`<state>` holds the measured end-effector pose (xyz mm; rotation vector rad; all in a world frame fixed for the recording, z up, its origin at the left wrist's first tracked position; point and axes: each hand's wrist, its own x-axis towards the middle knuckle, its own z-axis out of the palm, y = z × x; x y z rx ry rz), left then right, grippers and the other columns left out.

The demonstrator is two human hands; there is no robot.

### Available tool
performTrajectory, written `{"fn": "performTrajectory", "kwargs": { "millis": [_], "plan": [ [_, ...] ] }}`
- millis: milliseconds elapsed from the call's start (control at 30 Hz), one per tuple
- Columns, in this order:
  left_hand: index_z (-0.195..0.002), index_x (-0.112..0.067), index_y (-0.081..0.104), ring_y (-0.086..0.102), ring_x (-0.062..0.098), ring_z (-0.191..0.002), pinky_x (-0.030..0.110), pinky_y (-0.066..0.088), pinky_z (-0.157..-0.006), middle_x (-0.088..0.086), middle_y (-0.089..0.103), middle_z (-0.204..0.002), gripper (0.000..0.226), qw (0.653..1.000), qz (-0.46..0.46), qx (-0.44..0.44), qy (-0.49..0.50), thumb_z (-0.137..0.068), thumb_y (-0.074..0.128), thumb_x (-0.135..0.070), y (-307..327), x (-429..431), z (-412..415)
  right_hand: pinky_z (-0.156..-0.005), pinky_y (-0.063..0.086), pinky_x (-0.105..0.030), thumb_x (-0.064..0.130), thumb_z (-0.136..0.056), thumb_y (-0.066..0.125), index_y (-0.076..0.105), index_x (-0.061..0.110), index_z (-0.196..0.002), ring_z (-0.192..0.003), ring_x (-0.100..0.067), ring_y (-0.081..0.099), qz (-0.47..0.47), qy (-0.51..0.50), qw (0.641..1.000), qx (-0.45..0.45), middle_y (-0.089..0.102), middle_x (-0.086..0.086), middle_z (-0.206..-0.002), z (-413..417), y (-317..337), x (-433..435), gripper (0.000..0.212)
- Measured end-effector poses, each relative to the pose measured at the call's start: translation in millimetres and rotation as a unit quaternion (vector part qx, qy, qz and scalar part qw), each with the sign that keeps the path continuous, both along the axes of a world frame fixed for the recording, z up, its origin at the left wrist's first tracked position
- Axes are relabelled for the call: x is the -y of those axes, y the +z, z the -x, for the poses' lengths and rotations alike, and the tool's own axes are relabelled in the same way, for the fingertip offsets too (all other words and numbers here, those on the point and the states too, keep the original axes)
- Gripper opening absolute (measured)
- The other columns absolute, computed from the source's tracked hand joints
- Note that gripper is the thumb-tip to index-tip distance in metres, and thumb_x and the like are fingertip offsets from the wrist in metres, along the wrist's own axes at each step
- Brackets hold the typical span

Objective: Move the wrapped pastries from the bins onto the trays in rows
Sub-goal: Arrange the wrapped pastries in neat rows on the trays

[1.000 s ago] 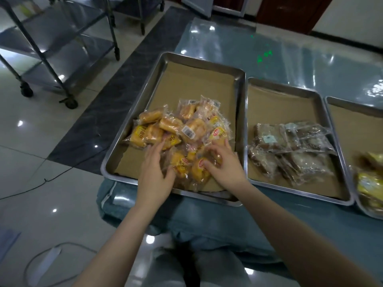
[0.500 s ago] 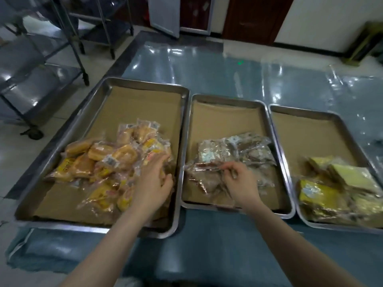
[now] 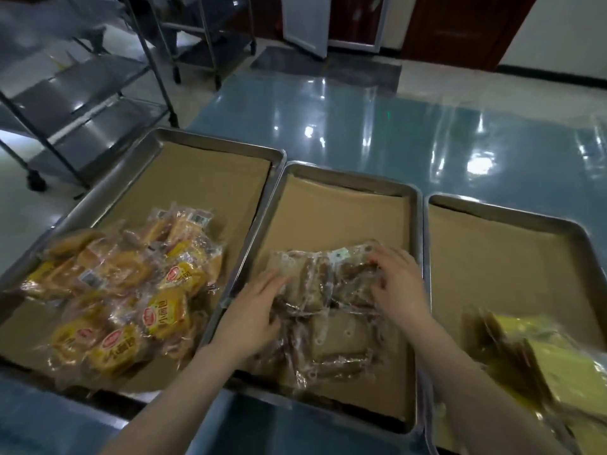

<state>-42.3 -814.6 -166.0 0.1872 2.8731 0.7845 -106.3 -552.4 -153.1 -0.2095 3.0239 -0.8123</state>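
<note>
We see three metal trays standing side by side on the table [image 3: 361,126], which is covered in glossy blue plastic, and each tray is lined with brown paper [image 3: 197,192]. The left tray [image 3: 216,149] holds a loose heap of yellow-wrapped pastries [image 3: 131,290], piled over one another in its near half rather than set in rows. The middle tray [image 3: 354,174] holds the brown pastries [image 3: 335,336] in clear wrappers, bunched in its near half with the far half of the paper bare. Both hands are on this bunch. The left hand [image 3: 259,310] lies on the pile's left side with its fingers stretched out nearly straight, pressing on the wrappers and gripping nothing. The right hand [image 3: 397,284] rests on the far right of the pile with its fingers bent down onto the packets; the crinkled plastic and the blur hide the fingertips, so we cannot tell whether it pinches a packet or only touches it. The right tray [image 3: 512,215] carries a stack of yellow-green packets [image 3: 558,372] in its near right corner, partly cut off by the edge of the view. Beyond the table's left end we see a wheeled steel rack [image 3: 82,93] on the tiled floor, and a dark red door [image 3: 460,24] in the far wall.
</note>
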Motion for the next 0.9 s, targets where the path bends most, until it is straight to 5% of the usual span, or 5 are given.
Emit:
{"fn": "performTrajectory", "kwargs": {
  "millis": [233,367,467,667,900],
  "plan": [
    [-0.148,-0.033,0.017,0.015,0.01,-0.141,0.024,0.022,-0.111,-0.011,0.012,-0.156,0.077,0.997,0.074,0.02,0.017,-0.084,0.059,-0.022,-8,0,26,-0.113,0.021,-0.033,0.019,-0.079,0.067,0.055,0.032,-0.133,-0.136,-0.021,0.034,0.027,0.016,0.996,0.088,0.036,0.006,-0.151,44,-23,-8,0.057],
    [-0.134,-0.032,0.04,0.053,-0.003,-0.103,0.01,0.041,-0.079,-0.015,0.053,-0.122,0.049,0.982,-0.074,-0.058,0.161,-0.089,0.057,-0.025,-1,-11,43,-0.095,0.026,-0.027,0.035,-0.089,0.063,0.069,0.028,-0.112,-0.12,-0.02,0.048,0.028,0.031,0.999,0.018,0.06,0.004,-0.129,69,-27,-15,0.025],
    [-0.113,-0.029,0.049,0.054,-0.012,-0.083,0.006,0.042,-0.061,-0.016,0.057,-0.095,0.021,0.911,-0.213,-0.141,0.323,-0.092,0.052,-0.028,8,-25,67,-0.081,0.035,-0.03,0.035,-0.09,0.061,0.071,0.023,-0.094,-0.094,-0.024,0.056,0.056,-0.015,0.996,-0.073,0.068,0.013,-0.092,82,-20,-13,0.016],
    [-0.099,-0.029,0.061,0.066,0.011,-0.086,0.031,0.055,-0.074,-0.007,0.069,-0.092,0.014,0.832,-0.412,-0.071,0.364,-0.095,0.048,-0.031,14,-29,135,-0.067,0.034,-0.028,0.034,-0.087,0.064,0.063,0.019,-0.081,-0.082,-0.018,0.049,0.153,-0.099,0.977,-0.112,0.048,0.017,-0.069,133,10,-19,0.016],
    [-0.132,-0.036,0.038,0.054,-0.002,-0.103,0.026,0.044,-0.088,-0.03,0.052,-0.111,0.043,0.891,-0.293,-0.026,0.345,-0.092,0.053,-0.034,2,-33,179,-0.098,0.036,-0.042,0.04,-0.089,0.06,0.062,0.016,-0.119,-0.116,-0.031,0.043,0.014,-0.096,0.992,-0.084,0.057,-0.009,-0.122,179,8,-22,0.039]
  ]
}}
